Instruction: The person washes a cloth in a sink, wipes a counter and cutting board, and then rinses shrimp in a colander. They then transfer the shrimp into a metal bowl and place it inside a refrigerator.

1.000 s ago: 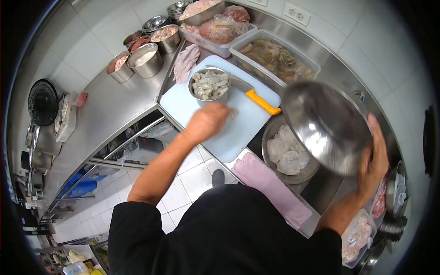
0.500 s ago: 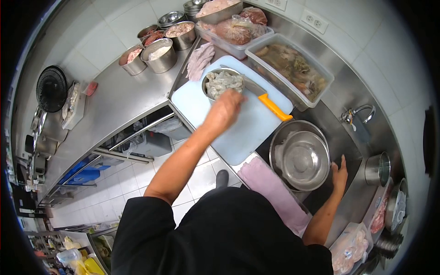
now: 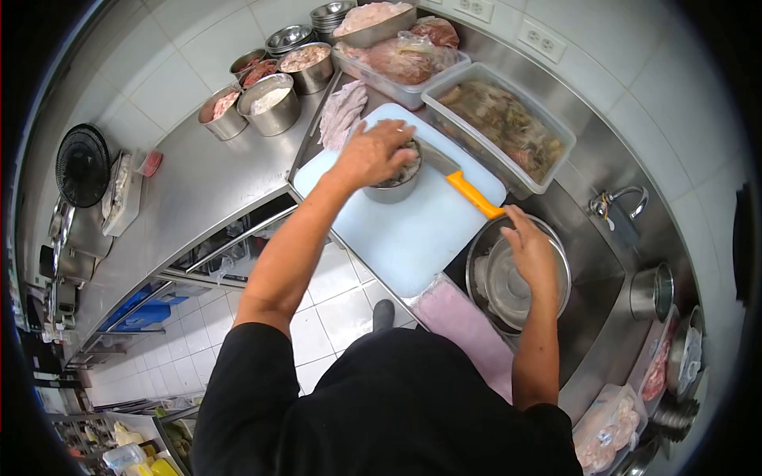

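A round steel container (image 3: 391, 191) with greyish pieces in it stands on the light blue cutting board (image 3: 413, 246). Over its left side is my left hand (image 3: 373, 153), fingers spread; whether it touches the container is unclear. My right hand (image 3: 529, 244) hovers above the sink bowls with its fingers apart, holding nothing. Beneath it a steel bowl (image 3: 506, 289) sits inside a larger steel bowl (image 3: 479, 297) in the sink. A knife with an orange handle (image 3: 474, 195) lies on the board behind the container, its blade partly hidden.
Behind the board stand a tub of murky liquid (image 3: 508, 119) and a tub of bagged meat (image 3: 405, 67). Several steel pots, one with white contents (image 3: 271, 101), are at the back left. A pink cloth (image 3: 464, 329) lies along the front edge, a faucet (image 3: 619, 202) at right.
My left hand has shifted left and up, out of the container's contents, and opened. My right hand has moved up and left, over the bowls. The container sits slightly nearer.
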`<state>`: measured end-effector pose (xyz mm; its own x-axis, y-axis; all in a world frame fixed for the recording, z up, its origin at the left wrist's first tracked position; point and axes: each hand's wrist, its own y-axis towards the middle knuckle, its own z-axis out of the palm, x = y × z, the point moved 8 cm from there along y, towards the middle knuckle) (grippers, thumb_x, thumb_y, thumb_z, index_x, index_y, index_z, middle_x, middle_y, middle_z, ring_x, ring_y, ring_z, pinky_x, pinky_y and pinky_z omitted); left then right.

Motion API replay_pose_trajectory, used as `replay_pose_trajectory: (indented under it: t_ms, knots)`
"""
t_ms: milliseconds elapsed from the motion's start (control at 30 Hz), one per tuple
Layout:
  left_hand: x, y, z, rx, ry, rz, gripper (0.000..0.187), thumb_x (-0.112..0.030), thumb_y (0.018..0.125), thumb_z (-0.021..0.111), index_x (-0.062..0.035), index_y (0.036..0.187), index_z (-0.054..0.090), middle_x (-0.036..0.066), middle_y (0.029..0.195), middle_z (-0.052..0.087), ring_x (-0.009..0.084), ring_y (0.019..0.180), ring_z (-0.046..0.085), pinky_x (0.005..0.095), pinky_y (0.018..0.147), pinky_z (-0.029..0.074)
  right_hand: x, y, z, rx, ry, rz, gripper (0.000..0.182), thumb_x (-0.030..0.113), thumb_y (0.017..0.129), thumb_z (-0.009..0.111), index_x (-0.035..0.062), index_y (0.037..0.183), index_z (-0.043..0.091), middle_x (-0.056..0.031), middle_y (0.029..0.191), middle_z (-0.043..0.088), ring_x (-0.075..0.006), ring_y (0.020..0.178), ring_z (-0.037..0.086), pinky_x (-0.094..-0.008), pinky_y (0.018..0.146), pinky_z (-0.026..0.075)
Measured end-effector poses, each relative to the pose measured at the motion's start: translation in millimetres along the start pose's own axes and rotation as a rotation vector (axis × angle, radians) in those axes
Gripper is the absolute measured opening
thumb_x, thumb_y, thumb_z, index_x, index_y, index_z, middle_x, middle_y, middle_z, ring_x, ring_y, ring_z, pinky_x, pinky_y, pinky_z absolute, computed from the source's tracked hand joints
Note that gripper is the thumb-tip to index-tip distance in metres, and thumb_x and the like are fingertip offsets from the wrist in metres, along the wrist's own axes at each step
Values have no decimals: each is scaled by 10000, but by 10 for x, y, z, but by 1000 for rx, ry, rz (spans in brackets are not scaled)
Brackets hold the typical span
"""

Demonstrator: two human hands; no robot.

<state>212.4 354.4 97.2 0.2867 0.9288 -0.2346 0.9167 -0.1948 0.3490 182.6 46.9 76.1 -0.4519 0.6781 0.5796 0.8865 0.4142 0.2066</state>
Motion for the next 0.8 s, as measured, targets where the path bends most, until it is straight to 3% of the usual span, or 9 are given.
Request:
replay_pose_trajectory:
  t_ms: [100,133,233,333,400,500,567,633,800]
  knots:
    - [-19,-25,200,188,-242,-25,533,-494,982,425,-135,1361,531,104,1471,440,301,1371,386,597,1116,239,361,193,318,60,52,-159,468,162,893,638,64,1335,520,-199,1379,508,-362,1227,523,-394,1009,433]
    - [91,-31,86,73,-372,-67,586,-529,997,365,-102,1364,527,155,1424,485,333,1336,430,521,1112,291,480,281,406,62,72,-198,476,171,886,648,79,1335,523,-214,1390,490,-376,1228,517,-395,1010,432]
    - [628,-262,-200,-253,-838,-403,625,-534,1003,354,-56,1372,517,176,1400,512,300,1347,430,389,1146,253,804,561,710,68,142,-261,468,207,854,690,112,1290,549,-258,1415,444,-416,1220,510,-404,997,438]
    - [1140,-593,-59,-328,-675,-546,690,-580,996,315,-36,1371,514,199,1361,540,305,1324,457,325,1124,282,990,850,1085,65,190,-228,399,252,800,750,113,1140,593,-293,1414,426,-448,1190,522,-425,946,463]
    - [1340,-790,20,-242,-537,-662,706,-595,992,305,-36,1369,515,206,1354,542,318,1318,461,337,1121,290,1015,973,1320,57,188,-175,365,272,762,785,101,1022,595,-309,1407,426,-461,1168,535,-439,903,480]
    - [1572,-940,106,-158,-457,-660,733,-609,983,303,-36,1419,438,232,1441,431,347,1362,390,358,1131,274,925,874,1336,-25,218,-165,362,240,720,828,58,865,550,-194,1140,612,-364,1062,602,-382,829,487]
    - [1799,-929,283,-120,-366,-606,752,-615,976,308,-43,1460,371,235,1505,337,355,1404,320,395,1147,249,729,621,1187,20,242,-94,339,165,704,832,44,855,553,-90,928,578,-246,890,619,-319,718,484]
    - [1889,-832,491,48,-88,-538,773,-624,967,309,-54,1489,306,220,1548,244,352,1442,224,462,1162,186,607,216,836,-20,264,-116,325,83,683,821,37,861,553,-54,886,540,-153,797,568,-273,675,469]
    - [1640,-582,857,183,217,-437,856,-677,935,298,-54,1518,232,212,1582,153,374,1476,82,581,1159,48,42,-1093,10,-191,300,287,307,-14,678,779,47,873,550,-27,907,535,-128,811,522,-250,695,457]
